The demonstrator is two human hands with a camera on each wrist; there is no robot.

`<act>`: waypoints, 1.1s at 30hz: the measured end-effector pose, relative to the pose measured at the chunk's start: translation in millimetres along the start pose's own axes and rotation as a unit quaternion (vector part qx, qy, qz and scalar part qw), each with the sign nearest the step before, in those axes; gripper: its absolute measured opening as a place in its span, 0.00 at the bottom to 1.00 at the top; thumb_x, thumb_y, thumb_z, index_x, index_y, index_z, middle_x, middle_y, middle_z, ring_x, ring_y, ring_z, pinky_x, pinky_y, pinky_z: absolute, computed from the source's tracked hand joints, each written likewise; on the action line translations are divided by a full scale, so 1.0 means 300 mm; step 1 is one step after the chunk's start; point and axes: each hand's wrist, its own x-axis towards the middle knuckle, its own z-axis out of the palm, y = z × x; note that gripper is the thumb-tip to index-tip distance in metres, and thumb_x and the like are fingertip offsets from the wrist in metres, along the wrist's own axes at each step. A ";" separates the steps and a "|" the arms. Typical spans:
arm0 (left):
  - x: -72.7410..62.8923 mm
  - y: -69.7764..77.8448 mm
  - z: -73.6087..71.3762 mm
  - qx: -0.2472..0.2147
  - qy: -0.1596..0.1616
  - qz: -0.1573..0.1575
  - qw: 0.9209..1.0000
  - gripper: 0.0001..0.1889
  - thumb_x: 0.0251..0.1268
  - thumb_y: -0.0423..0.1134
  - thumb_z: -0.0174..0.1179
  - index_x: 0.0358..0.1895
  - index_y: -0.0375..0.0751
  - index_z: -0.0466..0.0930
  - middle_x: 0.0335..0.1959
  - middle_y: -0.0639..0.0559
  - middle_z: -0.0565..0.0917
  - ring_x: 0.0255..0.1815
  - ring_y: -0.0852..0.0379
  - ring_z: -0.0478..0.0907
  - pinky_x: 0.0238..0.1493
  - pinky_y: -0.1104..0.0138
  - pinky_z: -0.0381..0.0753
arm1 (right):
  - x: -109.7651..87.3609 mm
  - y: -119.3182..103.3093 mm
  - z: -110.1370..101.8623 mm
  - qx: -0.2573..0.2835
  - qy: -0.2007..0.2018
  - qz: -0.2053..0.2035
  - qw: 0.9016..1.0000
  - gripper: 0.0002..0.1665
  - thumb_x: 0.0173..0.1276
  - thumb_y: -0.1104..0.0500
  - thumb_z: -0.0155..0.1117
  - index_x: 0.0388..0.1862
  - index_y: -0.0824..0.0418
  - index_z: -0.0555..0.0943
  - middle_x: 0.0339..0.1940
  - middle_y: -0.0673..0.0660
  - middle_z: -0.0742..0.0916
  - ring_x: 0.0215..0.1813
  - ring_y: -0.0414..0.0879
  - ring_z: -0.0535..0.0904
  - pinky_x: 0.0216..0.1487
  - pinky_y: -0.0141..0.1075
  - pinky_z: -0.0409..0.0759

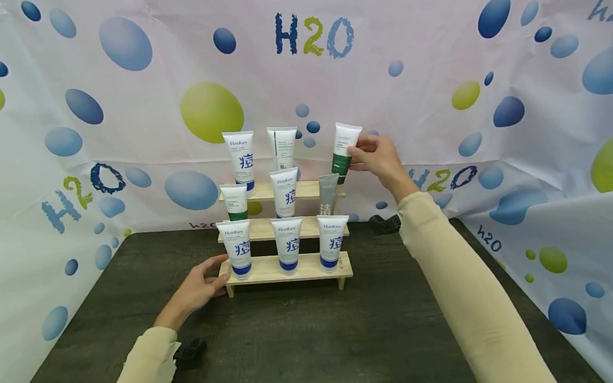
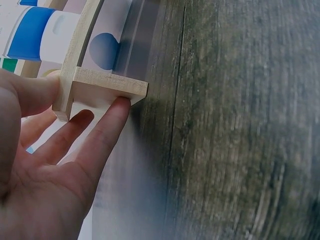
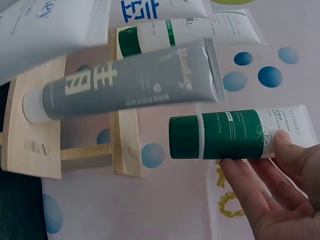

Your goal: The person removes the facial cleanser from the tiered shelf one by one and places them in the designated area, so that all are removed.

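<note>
My right hand (image 1: 377, 161) pinches a white tube with a green lower part (image 1: 345, 142) between thumb and fingers. The tube is slightly tilted, cap down, over the right end of the top tier; in the right wrist view a gap separates its green cap (image 3: 184, 137) from the wood. A three-tier wooden display rack (image 1: 261, 273) stands on the table. At its lower left end, my left hand (image 1: 197, 289) holds the bottom board, the thumb against the board and a fingertip touching the leg (image 2: 107, 82). A grey tube (image 1: 328, 192) stands at the right of the middle tier.
Several white tubes with blue caps (image 1: 288, 242) stand on the tiers. A smaller green-capped tube (image 1: 236, 202) is at the middle left, another white tube (image 1: 283, 146) at the top centre. Behind the dark wooden table (image 1: 298, 350) hangs a dotted backdrop (image 1: 425, 114).
</note>
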 end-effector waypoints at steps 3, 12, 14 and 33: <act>0.001 -0.001 0.001 -0.001 0.000 0.000 1.000 0.33 0.80 0.38 0.56 0.81 0.36 0.55 0.80 0.24 0.56 0.70 0.29 0.75 0.61 0.51 0.87 | -0.007 0.006 -0.028 -0.007 0.004 -0.002 1.000 0.22 0.78 0.59 0.63 0.64 0.70 0.78 0.60 0.67 0.84 0.43 0.45 0.87 0.53 0.39 0.91; 0.006 0.003 0.003 0.000 0.002 -0.012 1.000 0.33 0.80 0.39 0.56 0.81 0.37 0.55 0.80 0.26 0.57 0.71 0.30 0.74 0.62 0.51 0.86 | -0.037 0.036 -0.104 -0.014 0.007 0.009 1.000 0.25 0.77 0.57 0.64 0.66 0.71 0.77 0.60 0.67 0.83 0.39 0.39 0.88 0.52 0.37 0.91; 0.008 0.004 0.002 0.004 0.003 -0.013 1.000 0.33 0.80 0.39 0.56 0.81 0.37 0.55 0.80 0.26 0.56 0.71 0.30 0.74 0.63 0.50 0.86 | -0.047 0.040 -0.119 -0.014 0.008 0.012 1.000 0.26 0.77 0.56 0.64 0.66 0.71 0.77 0.60 0.66 0.83 0.39 0.38 0.88 0.51 0.36 0.91; -0.001 0.003 0.007 0.003 0.008 -0.016 1.000 0.33 0.81 0.39 0.56 0.82 0.38 0.55 0.81 0.25 0.54 0.71 0.29 0.74 0.61 0.50 0.87 | -0.183 0.258 -0.149 -0.031 -0.017 0.059 0.998 0.30 0.78 0.53 0.64 0.68 0.73 0.74 0.58 0.66 0.82 0.39 0.40 0.87 0.45 0.35 0.92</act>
